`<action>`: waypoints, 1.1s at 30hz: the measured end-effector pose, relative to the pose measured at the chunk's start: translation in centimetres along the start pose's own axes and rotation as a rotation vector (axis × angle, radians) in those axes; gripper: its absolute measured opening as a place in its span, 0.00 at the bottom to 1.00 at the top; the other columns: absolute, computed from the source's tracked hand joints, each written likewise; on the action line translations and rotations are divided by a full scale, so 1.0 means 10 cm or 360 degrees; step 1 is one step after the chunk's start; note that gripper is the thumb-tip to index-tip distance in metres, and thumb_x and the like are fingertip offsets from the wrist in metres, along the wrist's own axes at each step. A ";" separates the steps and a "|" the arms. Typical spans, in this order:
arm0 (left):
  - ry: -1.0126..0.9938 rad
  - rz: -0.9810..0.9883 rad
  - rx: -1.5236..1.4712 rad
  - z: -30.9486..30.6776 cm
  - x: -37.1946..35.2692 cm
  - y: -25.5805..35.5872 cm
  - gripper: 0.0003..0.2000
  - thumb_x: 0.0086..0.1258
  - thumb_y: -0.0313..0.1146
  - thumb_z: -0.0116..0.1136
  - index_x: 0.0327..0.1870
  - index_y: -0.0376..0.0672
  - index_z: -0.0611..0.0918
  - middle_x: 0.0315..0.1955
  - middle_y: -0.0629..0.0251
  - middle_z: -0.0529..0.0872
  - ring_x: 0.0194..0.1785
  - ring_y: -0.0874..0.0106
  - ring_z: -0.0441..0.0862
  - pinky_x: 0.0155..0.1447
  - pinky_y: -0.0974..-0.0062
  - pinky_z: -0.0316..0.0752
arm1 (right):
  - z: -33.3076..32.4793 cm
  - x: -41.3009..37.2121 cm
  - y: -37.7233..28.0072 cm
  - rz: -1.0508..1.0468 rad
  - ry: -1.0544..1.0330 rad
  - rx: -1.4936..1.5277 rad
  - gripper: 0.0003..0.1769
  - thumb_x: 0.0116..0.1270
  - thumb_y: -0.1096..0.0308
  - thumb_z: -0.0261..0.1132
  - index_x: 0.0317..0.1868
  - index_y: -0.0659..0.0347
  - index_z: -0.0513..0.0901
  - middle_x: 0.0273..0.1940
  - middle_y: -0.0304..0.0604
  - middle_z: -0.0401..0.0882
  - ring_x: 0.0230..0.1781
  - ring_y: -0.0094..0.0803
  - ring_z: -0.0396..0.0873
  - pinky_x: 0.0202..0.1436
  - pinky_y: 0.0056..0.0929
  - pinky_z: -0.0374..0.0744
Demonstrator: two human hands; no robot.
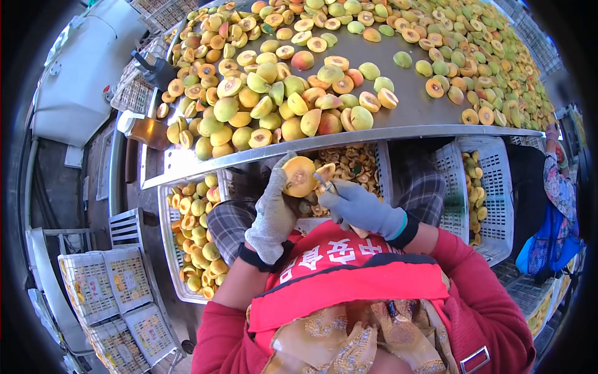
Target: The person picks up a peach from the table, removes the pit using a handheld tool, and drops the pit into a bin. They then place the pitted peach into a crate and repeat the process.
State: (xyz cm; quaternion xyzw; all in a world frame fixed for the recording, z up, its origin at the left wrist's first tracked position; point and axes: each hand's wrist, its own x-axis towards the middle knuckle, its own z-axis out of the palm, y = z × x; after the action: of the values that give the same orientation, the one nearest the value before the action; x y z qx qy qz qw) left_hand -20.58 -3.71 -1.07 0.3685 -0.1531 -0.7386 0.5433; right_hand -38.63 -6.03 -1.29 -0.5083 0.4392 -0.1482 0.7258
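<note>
My left hand (274, 212), in a grey work glove, holds a halved yellow-orange fruit (299, 176) with its cut face toward me. My right hand (361, 207), in a blue-grey glove, grips a small knife (324, 182) whose blade touches the right edge of that fruit. Both hands are just below the front edge of a metal table (417, 106) heaped with whole and halved fruit (274, 93). A crate of pits and scraps (352, 163) lies under my hands.
A white crate of halved fruit (193, 237) stands at my left knee, and another white crate (476, 193) at my right. Stacked crates with cartons (109, 287) sit lower left. A jar (146, 129) rests by the table's left edge. Another person's sleeve (560, 187) shows far right.
</note>
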 end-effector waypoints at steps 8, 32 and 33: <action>-0.0004 0.0041 -0.0115 -0.11 0.01 -0.06 0.24 0.73 0.51 0.41 0.63 0.45 0.66 0.55 0.60 0.74 0.56 0.66 0.74 0.58 0.65 0.72 | 0.05 -0.15 -0.17 -0.0483 0.0153 -0.0439 0.13 0.68 0.58 0.57 0.35 0.61 0.71 0.21 0.37 0.71 0.17 0.21 0.70 0.21 0.23 0.71; -0.0459 0.0310 -0.0382 -0.04 -0.20 -0.02 0.37 0.60 0.37 0.60 0.71 0.50 0.56 0.62 0.62 0.67 0.63 0.64 0.69 0.65 0.63 0.66 | 0.14 -0.17 -0.15 -0.0431 0.0404 0.0191 0.06 0.70 0.66 0.53 0.35 0.58 0.72 0.18 0.32 0.67 0.13 0.18 0.63 0.17 0.16 0.63; -0.0498 0.0330 -0.0320 -0.03 -0.28 0.02 0.39 0.60 0.36 0.61 0.71 0.51 0.54 0.63 0.62 0.65 0.63 0.64 0.68 0.65 0.63 0.66 | 0.16 -0.19 -0.19 -0.0370 0.0420 0.0228 0.07 0.69 0.65 0.53 0.36 0.58 0.72 0.18 0.32 0.67 0.13 0.18 0.63 0.16 0.16 0.63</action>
State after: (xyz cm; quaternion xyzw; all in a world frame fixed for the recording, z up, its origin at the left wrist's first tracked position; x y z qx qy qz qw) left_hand -19.83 -1.19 -0.05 0.1757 -0.1982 -0.7386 0.6200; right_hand -38.02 -4.69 1.40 -0.4787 0.4572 -0.3272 0.6744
